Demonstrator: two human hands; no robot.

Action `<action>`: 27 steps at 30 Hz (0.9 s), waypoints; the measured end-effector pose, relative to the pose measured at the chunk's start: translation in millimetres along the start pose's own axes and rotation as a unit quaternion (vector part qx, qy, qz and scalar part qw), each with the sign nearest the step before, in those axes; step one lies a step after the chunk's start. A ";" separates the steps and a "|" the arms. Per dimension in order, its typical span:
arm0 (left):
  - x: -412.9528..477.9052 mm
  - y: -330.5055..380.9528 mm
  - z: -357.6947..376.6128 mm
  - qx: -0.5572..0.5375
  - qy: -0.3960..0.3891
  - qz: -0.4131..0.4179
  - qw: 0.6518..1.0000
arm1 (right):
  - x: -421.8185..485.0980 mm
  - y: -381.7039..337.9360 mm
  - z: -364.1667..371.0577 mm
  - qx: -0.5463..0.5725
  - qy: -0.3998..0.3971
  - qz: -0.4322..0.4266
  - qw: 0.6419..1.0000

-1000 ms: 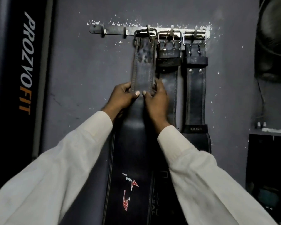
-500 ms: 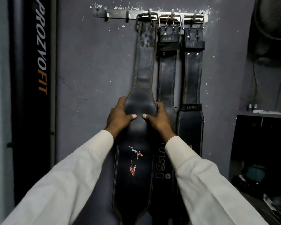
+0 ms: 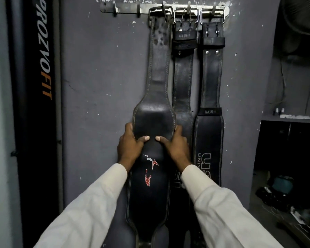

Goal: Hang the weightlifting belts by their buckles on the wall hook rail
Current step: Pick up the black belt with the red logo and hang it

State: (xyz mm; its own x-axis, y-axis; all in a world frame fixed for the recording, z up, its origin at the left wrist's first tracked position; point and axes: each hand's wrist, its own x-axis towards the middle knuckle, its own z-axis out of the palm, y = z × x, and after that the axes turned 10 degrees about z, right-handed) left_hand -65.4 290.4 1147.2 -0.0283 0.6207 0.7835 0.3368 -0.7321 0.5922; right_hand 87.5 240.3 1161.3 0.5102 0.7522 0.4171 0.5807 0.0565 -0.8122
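Three belts are up on the hook rail [image 3: 129, 8] at 12 o'clock, each hung by its buckle. The one being handled is the left-most belt [image 3: 153, 122], with its buckle [image 3: 160, 12] looped over a hook and the strap dropping straight down to the wide padded back section. Just to its right hang the middle belt [image 3: 183, 72] and the right belt [image 3: 211, 77], both with USI lettering, packed close so the edges touch or overlap a bit.

The left hand [image 3: 131, 149] has its fingers wrapped round the 9 o'clock edge of the wide part, thumb pressed on the front. The right hand [image 3: 175, 147] mirrors it at the 3 o'clock edge, with its fingers tucked between this belt and the middle one. So both hands are closed on the same belt, thumbs nearly meeting in the middle.

Looks to me like the settling step: the belt's hooked, now it just wants to hang flat. I'd ease it straight down toward 6 o'clock so the buckle seats fully, keep it flush to the wall [image 3: 97, 68], then let go gently so it doesn't swing into its neighbour. Two free hooks sit further left, around 11 o'clock, if more belts turn up.
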 end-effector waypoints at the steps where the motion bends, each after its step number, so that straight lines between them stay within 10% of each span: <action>1: -0.7 -1.4 0.8 -0.016 0.001 -0.006 1.000 | 0.0 0.7 -0.4 0.003 0.001 0.001 1.000; 6: -20.9 -37.8 -4.2 -0.116 -0.127 -0.049 0.984 | -10.7 31.8 2.7 -0.013 -0.104 0.017 0.994; 13: -38.4 -39.2 5.3 -0.056 -0.034 -0.040 0.997 | -25.4 44.1 16.5 -0.023 -0.051 0.018 0.998; 18: -58.6 -61.5 -0.7 -0.173 -0.181 -0.087 0.964 | -38.1 65.6 20.2 -0.055 -0.092 0.037 0.994; 27: -78.7 -66.7 3.4 -0.102 -0.146 -0.088 0.980 | -55.8 79.4 29.9 -0.118 -0.072 0.051 0.989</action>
State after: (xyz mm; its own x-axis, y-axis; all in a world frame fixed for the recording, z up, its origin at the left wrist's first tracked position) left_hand -82.4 291.4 1045.4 0.2104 0.7748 0.5961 0.1553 -0.6285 0.7621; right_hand 86.1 222.4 1061.3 0.4882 0.8328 0.2610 0.6707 -0.1666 -0.7228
